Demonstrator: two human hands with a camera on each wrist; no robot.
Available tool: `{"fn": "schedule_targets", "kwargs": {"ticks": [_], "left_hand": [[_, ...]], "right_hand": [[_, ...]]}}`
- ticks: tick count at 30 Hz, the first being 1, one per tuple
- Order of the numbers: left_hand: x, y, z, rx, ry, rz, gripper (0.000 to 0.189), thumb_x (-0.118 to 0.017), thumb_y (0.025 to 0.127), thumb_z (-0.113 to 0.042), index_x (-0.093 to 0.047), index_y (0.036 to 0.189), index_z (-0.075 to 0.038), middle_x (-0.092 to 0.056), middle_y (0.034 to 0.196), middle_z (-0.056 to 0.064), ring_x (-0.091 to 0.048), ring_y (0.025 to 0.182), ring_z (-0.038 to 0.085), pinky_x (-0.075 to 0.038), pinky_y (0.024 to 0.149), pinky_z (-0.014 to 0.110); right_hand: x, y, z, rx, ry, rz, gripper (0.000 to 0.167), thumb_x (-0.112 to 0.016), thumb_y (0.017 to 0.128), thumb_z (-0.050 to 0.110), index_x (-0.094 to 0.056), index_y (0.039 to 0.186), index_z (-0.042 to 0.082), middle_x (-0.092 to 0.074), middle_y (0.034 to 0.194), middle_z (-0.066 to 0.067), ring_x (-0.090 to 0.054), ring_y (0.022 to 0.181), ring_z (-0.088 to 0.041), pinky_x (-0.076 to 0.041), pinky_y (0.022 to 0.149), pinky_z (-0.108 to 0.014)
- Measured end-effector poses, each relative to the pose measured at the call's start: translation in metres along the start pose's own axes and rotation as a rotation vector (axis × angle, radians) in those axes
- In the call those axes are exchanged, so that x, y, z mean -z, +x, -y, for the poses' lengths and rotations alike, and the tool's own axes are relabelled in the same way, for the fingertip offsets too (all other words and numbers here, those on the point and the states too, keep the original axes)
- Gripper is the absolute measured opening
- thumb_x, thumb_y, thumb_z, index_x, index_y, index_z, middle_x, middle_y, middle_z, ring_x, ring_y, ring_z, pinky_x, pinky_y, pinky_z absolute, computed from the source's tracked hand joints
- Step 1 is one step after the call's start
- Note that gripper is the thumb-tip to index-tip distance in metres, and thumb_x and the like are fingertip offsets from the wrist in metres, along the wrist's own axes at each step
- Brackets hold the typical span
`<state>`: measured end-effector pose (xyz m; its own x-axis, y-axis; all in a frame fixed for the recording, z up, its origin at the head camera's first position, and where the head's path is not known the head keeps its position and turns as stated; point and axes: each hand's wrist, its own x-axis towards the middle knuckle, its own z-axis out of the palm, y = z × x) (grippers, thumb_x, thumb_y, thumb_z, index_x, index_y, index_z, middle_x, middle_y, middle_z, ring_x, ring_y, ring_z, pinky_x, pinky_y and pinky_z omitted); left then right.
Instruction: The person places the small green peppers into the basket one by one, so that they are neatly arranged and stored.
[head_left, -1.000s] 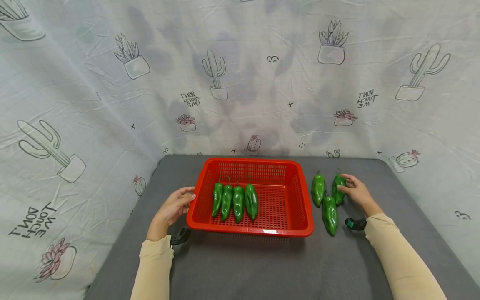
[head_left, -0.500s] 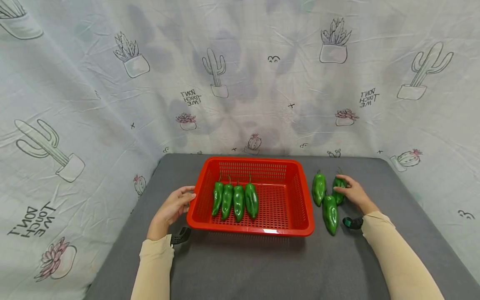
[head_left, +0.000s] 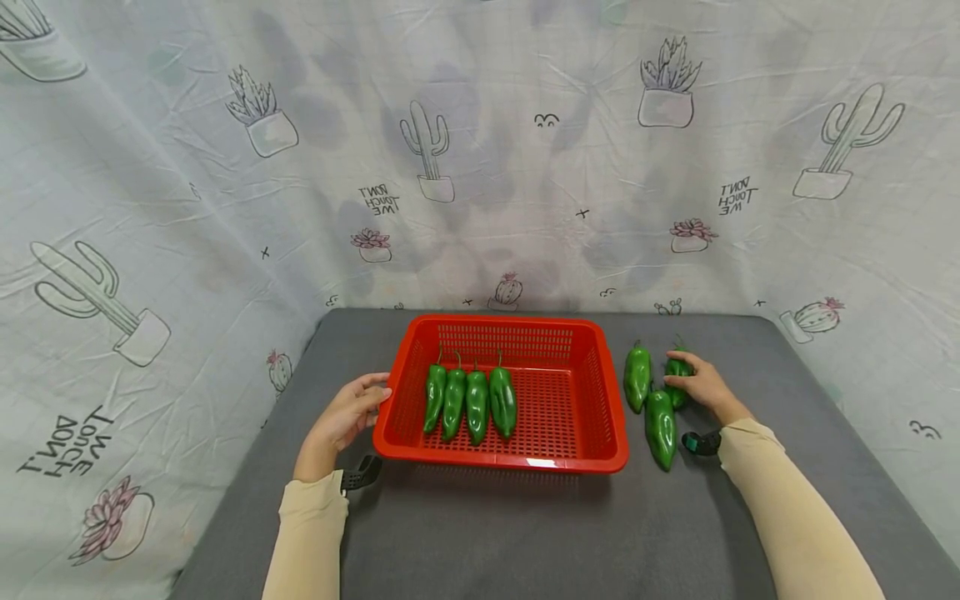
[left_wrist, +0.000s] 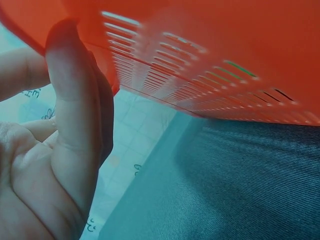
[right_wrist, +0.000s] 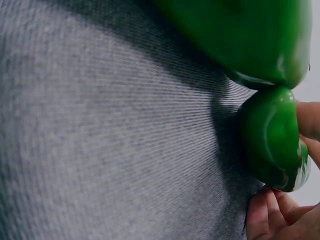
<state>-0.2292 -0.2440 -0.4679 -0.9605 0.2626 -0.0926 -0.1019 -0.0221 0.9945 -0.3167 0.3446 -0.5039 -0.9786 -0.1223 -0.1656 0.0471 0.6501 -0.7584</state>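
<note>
My left hand (head_left: pixel 348 412) grips the left rim of a red plastic basket (head_left: pixel 498 461), thumb on the near side in the left wrist view. Several long green peppers (head_left: pixel 477 407) lie side by side in the basket's left half, stems pointing away. At the right, my right hand (head_left: pixel 705 387) holds a green pepper (head_left: pixel 675 368) between thumb and fingers, partly covering it. In the right wrist view this pepper (right_wrist: pixel 270 135) touches a larger-looking green one (right_wrist: pixel 240 40). Two other green peppers lie beside it, one to the left (head_left: pixel 637 379) and one nearer (head_left: pixel 661 429).
The grey table (head_left: pixel 495 542) extends in front of the basket and to both sides. A white curtain (head_left: pixel 495 167) with cactus drawings hangs behind and along the sides. A black strap (head_left: pixel 362 472) is at the left wrist, another (head_left: pixel 701 442) at the right.
My right hand has shifted slightly left and its fingers have closed further round the far right pepper. The left hand and the basket have stayed put.
</note>
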Motion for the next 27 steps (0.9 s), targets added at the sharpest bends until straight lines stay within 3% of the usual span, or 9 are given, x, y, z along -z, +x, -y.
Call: {"fn": "schedule_targets", "kwargs": {"ticks": [14,20,27], "left_hand": [[0.0018,0.0008,0.0024,-0.013,0.006,0.009,0.05,-0.051,0.097,-0.01,-0.028,0.137,0.01,-0.067,0.097,0.001,-0.068,0.082,0.013,-0.057,0.073,0.031],[0.0018,0.0012,0.0016,-0.015,0.007,0.013,0.051,-0.052,0.097,-0.01,-0.028,0.137,0.01,-0.067,0.096,0.001,-0.068,0.081,0.012,-0.057,0.073,0.03],[0.0024,0.002,0.0012,-0.001,-0.009,0.011,0.051,-0.051,0.097,-0.009,-0.027,0.138,0.01,-0.067,0.095,0.001,-0.068,0.081,0.012,-0.057,0.072,0.029]], "right_hand": [[-0.0038,0.0001,-0.0035,0.003,-0.01,-0.072,0.065,-0.058,0.092,0.013,-0.026,0.145,-0.004,-0.015,0.148,-0.038,-0.019,0.133,-0.055,-0.025,0.104,-0.065],[-0.0027,-0.0006,-0.0075,0.033,-0.008,-0.123,0.065,-0.059,0.092,0.014,-0.027,0.145,-0.004,-0.025,0.141,-0.04,-0.036,0.119,-0.05,-0.036,0.094,-0.057],[0.0026,-0.0028,-0.0059,0.034,0.028,-0.171,0.067,-0.059,0.093,0.018,-0.024,0.147,-0.002,-0.025,0.142,-0.038,-0.036,0.12,-0.049,-0.038,0.091,-0.055]]}}
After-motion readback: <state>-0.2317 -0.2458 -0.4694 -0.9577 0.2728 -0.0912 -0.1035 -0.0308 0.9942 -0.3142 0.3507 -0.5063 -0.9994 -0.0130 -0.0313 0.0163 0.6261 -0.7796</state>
